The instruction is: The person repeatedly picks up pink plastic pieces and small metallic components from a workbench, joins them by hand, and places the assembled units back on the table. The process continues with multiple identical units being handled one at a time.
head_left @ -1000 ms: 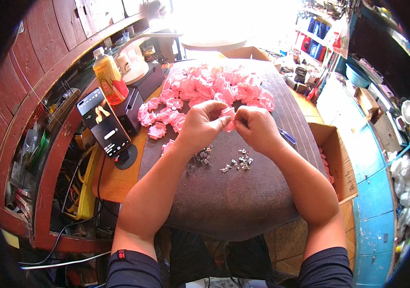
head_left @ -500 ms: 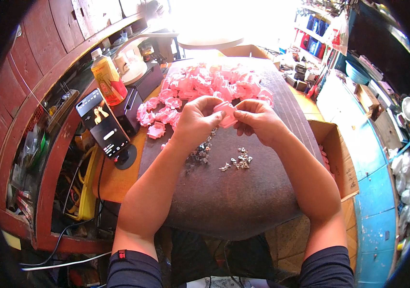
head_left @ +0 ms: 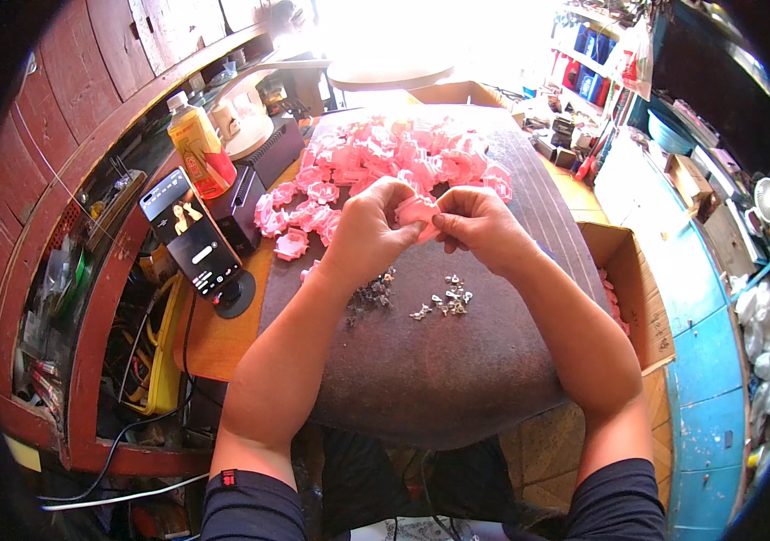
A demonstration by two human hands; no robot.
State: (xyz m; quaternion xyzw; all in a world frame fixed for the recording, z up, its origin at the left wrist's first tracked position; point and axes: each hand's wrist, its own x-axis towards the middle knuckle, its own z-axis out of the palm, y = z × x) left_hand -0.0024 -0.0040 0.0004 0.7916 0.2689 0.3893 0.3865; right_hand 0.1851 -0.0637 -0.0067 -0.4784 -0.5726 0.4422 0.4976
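Strong light floods in from the far end of a crowded room, with red wooden cupboards [head_left: 55, 117] along the left and blue cabinets [head_left: 705, 424] along the right. Between them stands a bench [head_left: 430, 388] with a dark brown covering, and a heap of pink plastic pieces [head_left: 403, 153] spreads over its far part, a few lying looser toward the left edge. Above the middle of the bench, just on the near side of the heap, a single pink piece [head_left: 417, 213] is held up between both hands. The left hand [head_left: 371, 225] pinches it from the left between thumb and fingers; the right hand [head_left: 486, 225] has its thumb and forefinger closed on the right edge, the other fingers curled under. Nearer the person lie two small clusters: grey metal bits [head_left: 374, 293], partly behind the left wrist, and shiny metal parts [head_left: 448, 299] to their right. A phone [head_left: 188, 236] leans upright on a round stand [head_left: 235, 298] at the left, with a yellow and red bottle [head_left: 202, 149] behind it. Right of the bench, an open cardboard box [head_left: 642, 302] contains more pink pieces.
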